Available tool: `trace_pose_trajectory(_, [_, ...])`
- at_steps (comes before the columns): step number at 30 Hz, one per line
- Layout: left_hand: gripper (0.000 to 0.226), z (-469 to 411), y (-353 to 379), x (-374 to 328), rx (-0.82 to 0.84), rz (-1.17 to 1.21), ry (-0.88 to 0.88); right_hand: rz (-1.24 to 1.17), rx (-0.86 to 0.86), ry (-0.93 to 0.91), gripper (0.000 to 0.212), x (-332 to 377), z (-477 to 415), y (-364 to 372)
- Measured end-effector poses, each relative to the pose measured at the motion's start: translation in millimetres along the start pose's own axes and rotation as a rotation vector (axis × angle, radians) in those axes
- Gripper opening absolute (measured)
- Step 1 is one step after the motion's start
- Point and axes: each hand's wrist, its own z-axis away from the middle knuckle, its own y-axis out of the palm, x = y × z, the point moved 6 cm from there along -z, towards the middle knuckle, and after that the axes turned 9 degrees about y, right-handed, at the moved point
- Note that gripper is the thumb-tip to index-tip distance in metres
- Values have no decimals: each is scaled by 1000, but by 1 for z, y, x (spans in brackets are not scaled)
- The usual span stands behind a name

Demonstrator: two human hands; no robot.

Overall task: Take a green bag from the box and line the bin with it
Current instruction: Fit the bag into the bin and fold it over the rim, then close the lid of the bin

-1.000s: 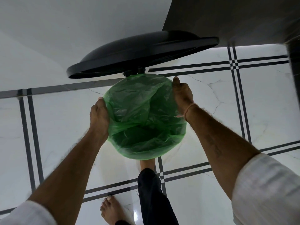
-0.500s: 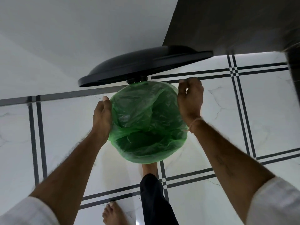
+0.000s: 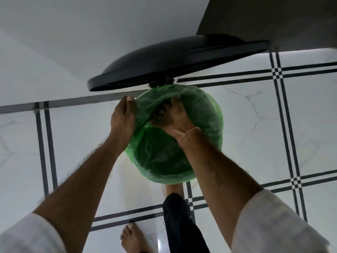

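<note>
Green bag (image 3: 209, 121), frame centre: left hand (image 3: 122, 121) pinches its edge; right hand (image 3: 176, 123) reaches inside, grip veiled; best pressed down evenly.

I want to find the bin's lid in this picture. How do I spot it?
Look at the white floor with dark stripes. In its middle sits a round green bag. The lid is the big black disc tipped up just behind the bag; nothing else nearby is black and round.
</note>
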Motion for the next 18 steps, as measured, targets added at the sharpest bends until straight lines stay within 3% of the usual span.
trace_pose_trajectory(3, [43,2,-2,-3,-12,33,-36,254,-124,-2,59,3,18,-37])
trace_pose_trajectory(6, [47,1,-3,-2,-25,82,-85,506,-311,-207,31,37,42,-70])
trace_pose_trajectory(8, [54,0,-3,-2,-32,105,-121,555,-282,-219,24,49,52,-73])
trace_pose_trajectory(11, [59,7,-4,-4,-45,187,-191,758,-253,-199,30,47,59,-72])
trace_pose_trajectory(13, [52,16,-9,-2,-72,258,-238,817,-333,-482,21,53,81,-77])
trace_pose_trajectory(15, [39,24,-15,7,-107,266,-259,1010,-619,-890,19,64,117,-92])
trace_pose_trajectory(16, [33,28,-19,12,-122,264,-263,1066,-769,-1011,23,65,131,-103])
trace_pose_trajectory(18, [34,33,-21,17,-133,274,-279,939,-802,-867,26,68,131,-128])
